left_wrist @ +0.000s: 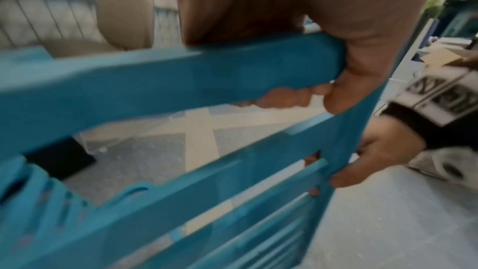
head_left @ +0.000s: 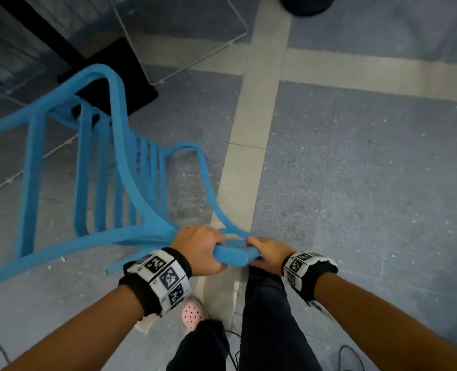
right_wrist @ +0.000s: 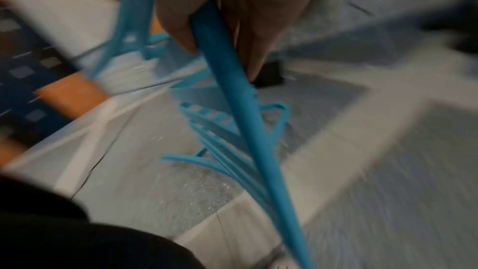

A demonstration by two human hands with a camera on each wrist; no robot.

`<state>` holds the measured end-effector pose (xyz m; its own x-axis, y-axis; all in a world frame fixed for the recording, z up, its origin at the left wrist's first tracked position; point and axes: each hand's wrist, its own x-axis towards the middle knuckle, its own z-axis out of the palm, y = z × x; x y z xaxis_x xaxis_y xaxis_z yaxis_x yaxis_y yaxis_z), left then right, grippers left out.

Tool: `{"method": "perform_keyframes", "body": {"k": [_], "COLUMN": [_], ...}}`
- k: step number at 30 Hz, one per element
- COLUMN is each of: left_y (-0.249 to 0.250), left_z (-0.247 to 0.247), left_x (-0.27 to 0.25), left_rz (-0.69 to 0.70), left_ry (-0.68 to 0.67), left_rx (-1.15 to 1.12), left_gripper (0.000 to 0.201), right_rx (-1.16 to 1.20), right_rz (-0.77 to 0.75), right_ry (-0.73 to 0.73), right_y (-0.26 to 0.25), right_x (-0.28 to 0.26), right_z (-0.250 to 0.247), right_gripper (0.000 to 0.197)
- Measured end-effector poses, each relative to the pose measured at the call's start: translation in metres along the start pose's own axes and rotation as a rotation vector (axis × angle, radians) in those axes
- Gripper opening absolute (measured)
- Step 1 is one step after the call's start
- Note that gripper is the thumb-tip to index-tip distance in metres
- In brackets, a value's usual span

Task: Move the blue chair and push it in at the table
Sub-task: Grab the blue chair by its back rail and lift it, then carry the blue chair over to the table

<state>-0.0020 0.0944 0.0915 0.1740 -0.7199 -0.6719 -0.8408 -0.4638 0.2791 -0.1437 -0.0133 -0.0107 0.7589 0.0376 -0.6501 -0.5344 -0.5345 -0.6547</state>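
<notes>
The grey speckled floor with pale cross bands point(head_left: 355, 162) fills most of the head view, and on it, ahead and to the person's left, stands the bright blue slatted plastic chair with curved armrests point(head_left: 93, 167). The chair leans toward the person, its seat end pointing at the dark square pedestal base point(head_left: 120, 73) and black column of what is probably the table, at upper left. By that reading the task is midway: the chair is gripped and appears to be in transit, but its seat is not yet under any tabletop, so the final approach and push remain. Whether its legs touch the floor cannot be told.

The left hand point(head_left: 199, 249) wraps its fingers round the chair's top rail, and the right hand point(head_left: 266, 251) grasps the same rail just beside it, the two nearly touching.

The head view alone gives the layout: chair, pedestal, a clear acrylic chair frame point(head_left: 184, 41) beyond, and the person's dark trousers and pink perforated clog point(head_left: 193, 313). The left wrist view adds the underside of the grip, with fingers curled beneath the rail, the right hand's thumb on the frame lower down, and a pale turned wooden post point(left_wrist: 124, 5) behind. The right wrist view, heavily blurred, shows the rail edge-on between thumb and fingers.
</notes>
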Motion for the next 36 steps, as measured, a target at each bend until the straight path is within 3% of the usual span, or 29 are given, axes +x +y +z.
{"method": "perform_keyframes", "body": {"k": [2, 7, 11, 17, 24, 27, 29, 32, 34, 36], "left_y": [-0.018, -0.07, -0.118, -0.202, -0.284, -0.307, -0.313, -0.314, -0.318, -0.327], "left_z": [-0.002, -0.012, -0.018, -0.011, 0.022, 0.036, 0.042, 0.041, 0.048, 0.056], "left_x": [-0.033, -0.112, -0.186, -0.301, -0.419, -0.464, -0.489, -0.512, -0.519, -0.519], "left_rz": [0.013, 0.015, -0.008, -0.054, -0.281, -0.447, -0.552, -0.659, -0.644, -0.668], "left_ry": [0.044, 0.246, 0.411, 0.646, 0.863, 0.924, 0.962, 1.004, 0.948, 0.808], "left_rx": [-0.017, -0.116, -0.212, -0.352, -0.446, -0.514, -0.475, -0.289, -0.13, 0.096], "left_gripper": [0.036, 0.026, 0.041, 0.023, 0.037, 0.025, 0.046, 0.047, 0.046, 0.042], "right_rx": [-0.111, -0.309, -0.495, -0.751, -0.917, -0.755, -0.597, -0.579, -0.63, -0.584], "right_rz": [-0.056, -0.11, -0.165, -0.265, -0.508, -0.609, -0.599, -0.284, -0.108, -0.081], "right_ry": [-0.056, -0.035, 0.017, 0.013, -0.019, 0.019, 0.07, 0.092, 0.029, -0.019], "right_y": [-0.033, -0.131, -0.224, -0.36, -0.485, -0.509, -0.504, -0.459, -0.428, -0.421], "right_x": [-0.005, -0.02, -0.027, -0.017, 0.011, 0.022, 0.028, 0.04, 0.045, 0.046], "right_z": [-0.001, -0.001, 0.003, 0.033, 0.092, 0.121, 0.133, 0.129, 0.124, 0.124], "right_gripper": [0.034, 0.035, 0.033, 0.037, 0.041, 0.042, 0.047, 0.057, 0.038, 0.021]}}
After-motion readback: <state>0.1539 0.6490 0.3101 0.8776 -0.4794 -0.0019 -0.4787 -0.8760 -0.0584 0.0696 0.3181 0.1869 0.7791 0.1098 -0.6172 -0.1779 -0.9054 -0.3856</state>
